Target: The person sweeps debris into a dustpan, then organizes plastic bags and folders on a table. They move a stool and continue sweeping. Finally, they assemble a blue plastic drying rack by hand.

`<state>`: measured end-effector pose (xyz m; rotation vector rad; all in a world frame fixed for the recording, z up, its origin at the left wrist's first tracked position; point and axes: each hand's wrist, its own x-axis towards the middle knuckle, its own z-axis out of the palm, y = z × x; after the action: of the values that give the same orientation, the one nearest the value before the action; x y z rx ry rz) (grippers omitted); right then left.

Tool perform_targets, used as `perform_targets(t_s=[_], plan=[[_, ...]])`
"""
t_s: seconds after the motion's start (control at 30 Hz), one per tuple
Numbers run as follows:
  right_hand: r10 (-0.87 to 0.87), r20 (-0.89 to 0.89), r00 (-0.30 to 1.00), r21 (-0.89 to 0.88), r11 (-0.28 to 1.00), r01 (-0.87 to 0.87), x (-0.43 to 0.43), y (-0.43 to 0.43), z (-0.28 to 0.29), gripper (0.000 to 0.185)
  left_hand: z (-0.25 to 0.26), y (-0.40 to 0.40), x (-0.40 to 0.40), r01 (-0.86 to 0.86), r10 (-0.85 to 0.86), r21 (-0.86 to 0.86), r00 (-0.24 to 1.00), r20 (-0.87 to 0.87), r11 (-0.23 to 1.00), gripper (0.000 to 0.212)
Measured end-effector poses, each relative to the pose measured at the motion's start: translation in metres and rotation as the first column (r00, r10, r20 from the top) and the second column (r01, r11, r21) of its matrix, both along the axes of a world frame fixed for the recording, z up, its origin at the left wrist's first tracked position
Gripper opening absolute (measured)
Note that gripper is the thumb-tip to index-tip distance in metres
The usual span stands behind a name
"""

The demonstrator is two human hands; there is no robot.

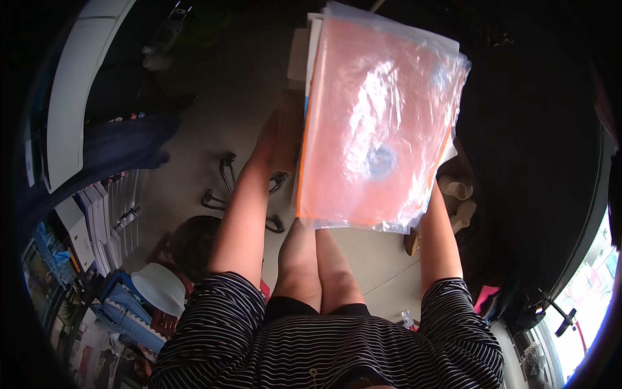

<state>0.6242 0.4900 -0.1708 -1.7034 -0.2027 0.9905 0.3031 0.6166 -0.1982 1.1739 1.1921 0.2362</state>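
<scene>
A stack of flat items (374, 121) is lifted in front of me, topped by an orange-pink sheet or folder in shiny clear plastic with a round mark low on it. White and blue edges stick out along the stack's left side. Both forearms reach towards it, one on each side. My left hand lies in shadow at the stack's left edge, too dark and blurred to make out its fingers. My right hand is hidden behind the stack's lower right part.
A wheeled chair base (243, 194) stands on the floor at the left. Books or binders (95, 219) and a white bowl-like item (160, 288) are further left. Pale shoes (456, 188) lie at the right, beside a large dark surface (529, 170).
</scene>
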Motion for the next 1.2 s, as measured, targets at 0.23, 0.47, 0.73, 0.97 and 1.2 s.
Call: perform_targets(t_s=[0.23,0.47,0.73,0.97,1.2], plan=[[0.168,0.082,0.982,0.091,0.980,-0.176,-0.022,0.142,-0.015,0.047,-0.001,0.081,-0.051,-0.370,0.308,0.072,0.854,0.419,0.926,0.071],[0.243,0.172,0.954,0.123,0.956,-0.266,-0.011,0.250,-0.014,0.047,-0.005,0.161,-0.047,-0.346,0.053,0.295,0.724,0.687,0.891,0.076],[0.298,0.229,0.927,0.123,0.936,-0.331,0.024,0.322,0.002,0.047,0.003,0.196,0.007,-0.432,0.244,0.061,0.614,0.751,0.900,0.085],[0.330,0.275,0.903,0.150,0.913,-0.379,0.044,0.359,0.015,0.048,0.018,0.201,0.051,-0.569,0.675,-0.370,0.552,0.489,0.734,0.075],[0.295,0.290,0.910,0.102,0.936,-0.336,0.013,0.322,-0.020,0.048,0.043,0.193,0.029,-0.501,0.729,-0.544,0.324,0.603,0.673,0.082]])
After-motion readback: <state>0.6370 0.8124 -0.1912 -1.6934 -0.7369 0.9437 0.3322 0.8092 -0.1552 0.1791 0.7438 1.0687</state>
